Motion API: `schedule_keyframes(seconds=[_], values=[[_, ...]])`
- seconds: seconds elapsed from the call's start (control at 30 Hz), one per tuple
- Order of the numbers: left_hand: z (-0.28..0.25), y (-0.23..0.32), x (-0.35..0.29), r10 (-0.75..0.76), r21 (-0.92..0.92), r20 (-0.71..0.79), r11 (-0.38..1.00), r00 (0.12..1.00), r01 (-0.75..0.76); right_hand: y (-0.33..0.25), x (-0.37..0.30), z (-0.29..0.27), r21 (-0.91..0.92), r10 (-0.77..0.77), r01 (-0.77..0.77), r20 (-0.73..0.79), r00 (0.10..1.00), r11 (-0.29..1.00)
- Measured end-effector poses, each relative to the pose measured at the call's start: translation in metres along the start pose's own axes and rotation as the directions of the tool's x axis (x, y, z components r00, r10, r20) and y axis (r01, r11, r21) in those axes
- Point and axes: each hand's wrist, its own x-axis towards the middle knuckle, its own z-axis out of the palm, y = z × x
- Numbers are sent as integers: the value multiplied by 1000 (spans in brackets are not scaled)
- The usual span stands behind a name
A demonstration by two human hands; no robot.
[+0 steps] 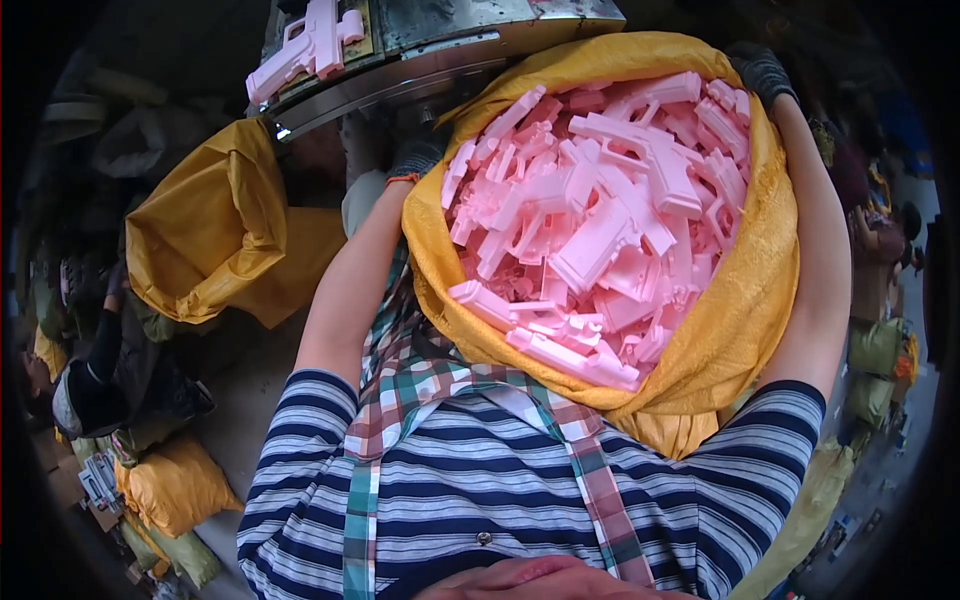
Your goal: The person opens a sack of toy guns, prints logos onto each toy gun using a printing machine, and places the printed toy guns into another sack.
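A large yellow woven sack [765, 290] is in front of my chest, its mouth turned toward me. Pink plastic toy-pistol halves [595, 245] fill it in a jumbled heap. Both my arms reach around the sack. My left hand [416, 160], in a dark knit glove with an orange cuff, grips its far left side. At the far right rim, my right hand [762, 75], in a grey knit glove, holds the sack too. Both hands' fingertips are largely hidden.
Beyond the sack stands a metal-edged machine table [430, 80] with a pink toy pistol [310, 48] on it. An open yellow sack [205, 235] stands at the left. Filled sacks [180, 485] lie lower left, near a person [100, 380]. More people and green sacks [875, 350] are at the right.
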Motion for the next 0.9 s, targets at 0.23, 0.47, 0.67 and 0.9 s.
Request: schedule_keyframes(seconds=[0.23, 0.47, 0.67, 0.9], values=[[24, -1, 28, 287, 151, -310, 956, 906, -251, -14, -49, -46, -291, -339, 220, -470, 815, 931], [25, -21, 16, 128, -8, -349, 990, 928, -140, -184, -190, -80, -106, -595, 654, 325, 735, 749], [-11, 9, -43, 223, -10, -115, 974, 968, -225, -161, -183, -36, 33, -653, 654, 103, 750, 756], [-79, 30, -168, 254, -541, -412, 705, 875, -459, -213, -176, -85, 22, -548, 583, -310, 777, 812]])
